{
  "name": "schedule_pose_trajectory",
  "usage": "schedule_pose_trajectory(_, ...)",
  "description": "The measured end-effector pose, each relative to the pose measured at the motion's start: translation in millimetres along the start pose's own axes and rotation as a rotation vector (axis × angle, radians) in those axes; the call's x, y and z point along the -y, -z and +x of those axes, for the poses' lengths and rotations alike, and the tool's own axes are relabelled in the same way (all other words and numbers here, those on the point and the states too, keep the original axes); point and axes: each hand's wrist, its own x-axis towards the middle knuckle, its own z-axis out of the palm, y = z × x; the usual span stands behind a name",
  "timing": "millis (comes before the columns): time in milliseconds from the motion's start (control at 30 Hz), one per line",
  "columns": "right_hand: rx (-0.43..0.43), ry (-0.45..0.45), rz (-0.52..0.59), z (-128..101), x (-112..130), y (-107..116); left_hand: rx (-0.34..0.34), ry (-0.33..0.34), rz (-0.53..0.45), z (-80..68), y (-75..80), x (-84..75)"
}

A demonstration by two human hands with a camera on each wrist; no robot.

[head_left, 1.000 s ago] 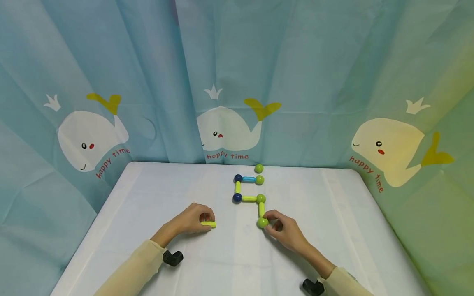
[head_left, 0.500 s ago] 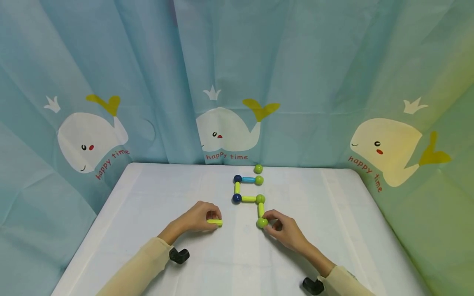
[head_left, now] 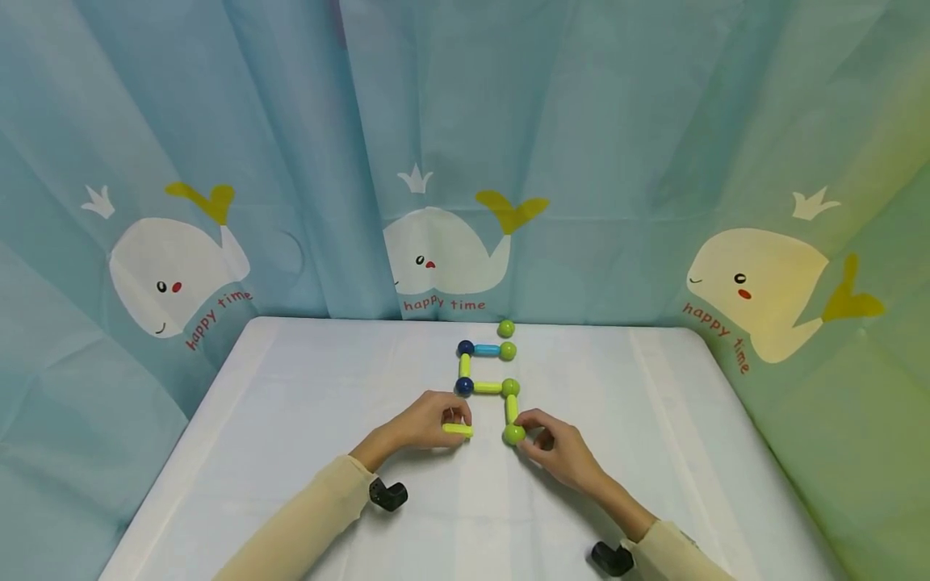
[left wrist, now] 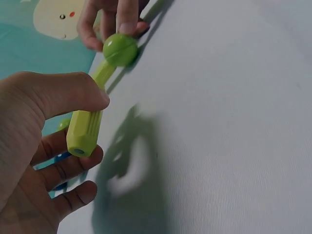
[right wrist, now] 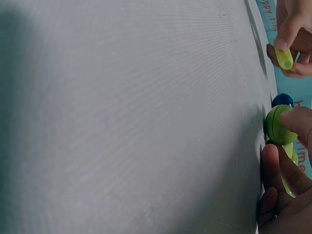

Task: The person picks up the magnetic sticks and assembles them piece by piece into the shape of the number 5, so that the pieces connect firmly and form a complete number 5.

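Note:
My left hand (head_left: 430,421) pinches a yellow-green toy rod (left wrist: 87,129) between thumb and fingers, with a small round metal-looking spot on its end face. The rod points toward a green ball (head_left: 514,435), a short gap to its left in the head view. My right hand (head_left: 565,453) grips that ball with thumb and fingers, low at the table. From the ball a yellow-green rod (head_left: 512,409) runs back to another green ball (head_left: 511,387). A further yellow-green rod (head_left: 488,388) joins this to a dark blue ball (head_left: 464,386).
Farther back, a yellow-green rod (head_left: 465,366) leads to a second dark blue ball (head_left: 466,348). A blue rod (head_left: 487,350) links it to a green ball (head_left: 508,351). One loose green ball (head_left: 506,328) lies near the table's back edge. A whale-print curtain (head_left: 610,161) hangs behind the white table (head_left: 305,387).
My left hand has moved to the right with the yellow-green rod, closing in on the ball. The right hand keeps its hold on the green ball in the same spot.

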Motion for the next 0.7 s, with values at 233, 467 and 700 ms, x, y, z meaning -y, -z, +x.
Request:
schedule_pose_trajectory(233,0.014,-0.02,0.008,1,-2,0,-0.009,-0.01,0.013,16.7,-13.2,-6.3)
schedule_pose_trajectory(467,0.003,-0.007,0.014,0,-2,0,-0.004,-0.034,0.005,27.7,-21.8,-11.0)
schedule_pose_trajectory(700,-0.005,0.02,0.017,-1,-1,1,0.001,-0.047,0.008,35.7,-27.5,-16.6)
